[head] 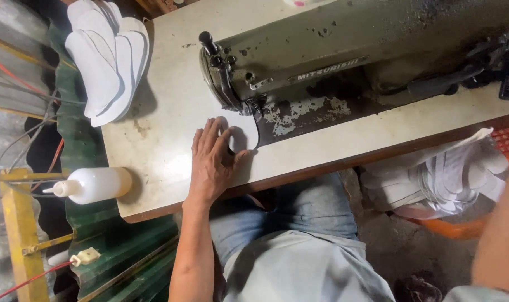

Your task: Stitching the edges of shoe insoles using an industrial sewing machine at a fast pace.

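My left hand (212, 159) lies flat, fingers spread, on a white oval cut piece (247, 130) on the pale table top (165, 112). The piece sits at the needle end of a worn grey-green sewing machine (321, 50), its far edge under the presser foot (253, 105). The hand presses on the piece and grips nothing. Only my right forearm (500, 235) shows at the right edge. Its hand is out of the frame.
A fanned stack of white cut pieces (106, 61) rests at the table's far left corner. A white squeeze bottle (95, 184) lies at the near left edge. An orange basket (450, 228) of white pieces stands on the floor at right. Green corrugated sheet (92, 145), cables and a yellow frame (19, 223) are left of the table.
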